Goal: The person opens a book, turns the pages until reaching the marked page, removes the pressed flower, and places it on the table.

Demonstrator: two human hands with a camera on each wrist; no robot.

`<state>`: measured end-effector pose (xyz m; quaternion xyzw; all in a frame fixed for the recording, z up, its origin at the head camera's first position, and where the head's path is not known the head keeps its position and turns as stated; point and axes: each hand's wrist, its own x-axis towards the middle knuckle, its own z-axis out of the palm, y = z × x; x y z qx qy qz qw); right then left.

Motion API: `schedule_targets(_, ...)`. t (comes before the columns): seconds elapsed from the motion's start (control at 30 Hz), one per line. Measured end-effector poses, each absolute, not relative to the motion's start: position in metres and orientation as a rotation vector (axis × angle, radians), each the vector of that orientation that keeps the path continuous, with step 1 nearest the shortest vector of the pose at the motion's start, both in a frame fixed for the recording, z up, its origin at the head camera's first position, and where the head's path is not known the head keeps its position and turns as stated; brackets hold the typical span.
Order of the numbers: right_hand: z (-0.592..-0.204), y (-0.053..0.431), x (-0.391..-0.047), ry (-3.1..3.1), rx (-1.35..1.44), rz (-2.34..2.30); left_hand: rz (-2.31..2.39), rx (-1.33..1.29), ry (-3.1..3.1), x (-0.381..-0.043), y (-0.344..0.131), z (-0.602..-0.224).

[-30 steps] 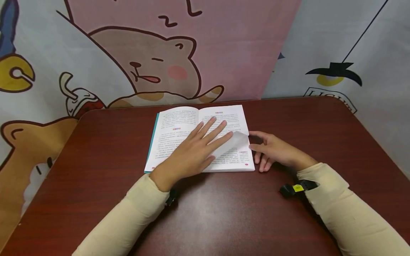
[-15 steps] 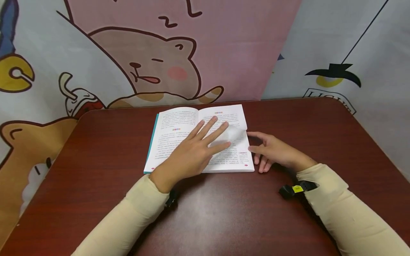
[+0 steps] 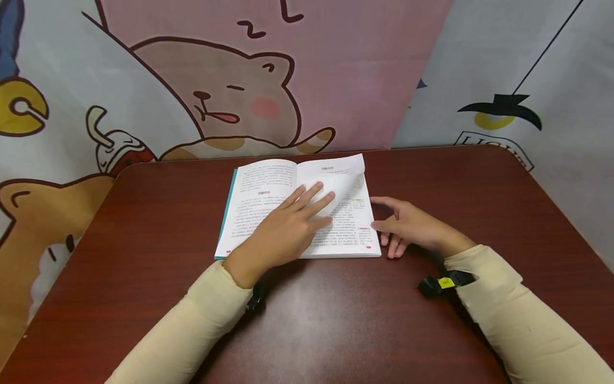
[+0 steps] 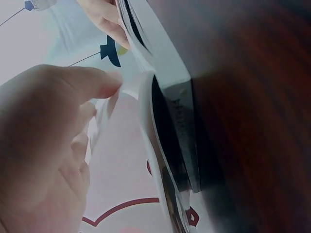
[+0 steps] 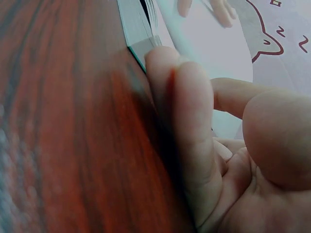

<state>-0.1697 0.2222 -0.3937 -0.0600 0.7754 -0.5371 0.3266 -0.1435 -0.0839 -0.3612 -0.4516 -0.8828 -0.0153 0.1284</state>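
Observation:
In the head view a book (image 3: 254, 213) with a teal cover edge lies spread on the table. My left hand (image 3: 283, 229) is over its middle with fingers spread and mostly straight. A right-hand page (image 3: 331, 189) bows up under those fingertips, its lower part lifted and its upper right corner raised. The left wrist view shows my thumb (image 4: 92, 82) at the lifted sheet, while the head view hides it. Beside the book's right edge is my right hand (image 3: 408, 224), its fingers bent loosely. Its thumb tip is right at the page edge.
The book stands on a dark red-brown wooden table (image 3: 312, 320). Behind it hangs a cartoon-printed backdrop (image 3: 364, 80). A black wrist device (image 3: 431, 286) with a yellow label is on my right wrist, below the cream sleeve (image 3: 499, 293).
The page has lifted further and curled toward the left, uncovering more print beneath. My left fingertips have drawn slightly left, and its thumb has gone out of sight. The right hand has hardly moved.

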Motion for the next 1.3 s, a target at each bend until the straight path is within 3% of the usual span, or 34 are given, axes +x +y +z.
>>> schedule_targets(1.3,-0.3910,0.2229,-0.1701,2.027,-0.167,-1.397,0.072,-0.998,-2.941,-0.1397,-0.0877,-0.3627)
